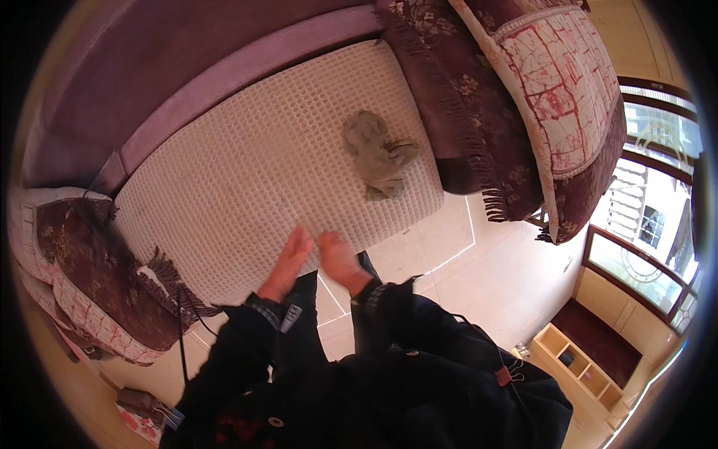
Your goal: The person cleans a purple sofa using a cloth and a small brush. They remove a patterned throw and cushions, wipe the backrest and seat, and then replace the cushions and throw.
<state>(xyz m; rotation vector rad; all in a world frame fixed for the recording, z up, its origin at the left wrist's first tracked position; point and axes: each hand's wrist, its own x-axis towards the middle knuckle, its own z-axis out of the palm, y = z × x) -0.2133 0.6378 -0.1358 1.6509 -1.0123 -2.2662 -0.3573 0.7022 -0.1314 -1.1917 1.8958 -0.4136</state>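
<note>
Both of my hands hover near the front edge of a sofa seat covered with a beige waffle-textured cover (252, 157). My left hand (289, 264) is stretched forward, palm turned inward, and nothing shows in it. A narrow gap parts it from my right hand (340, 261), which is motion-blurred and appears to hold nothing; its fingertips are hard to make out. Farther back on the right side of the seat lies a crumpled grey-green cloth item (376, 146), apart from both hands. Its exact kind is unclear.
A purple sofa backrest (224, 62) rises behind the seat. Fringed maroon floral covers drape the right armrest (482, 101) and left armrest (106, 275). Pale floor tiles (449, 247) lie below. At lower right stands a wooden compartment rack (578, 365), near a glazed door (639, 258).
</note>
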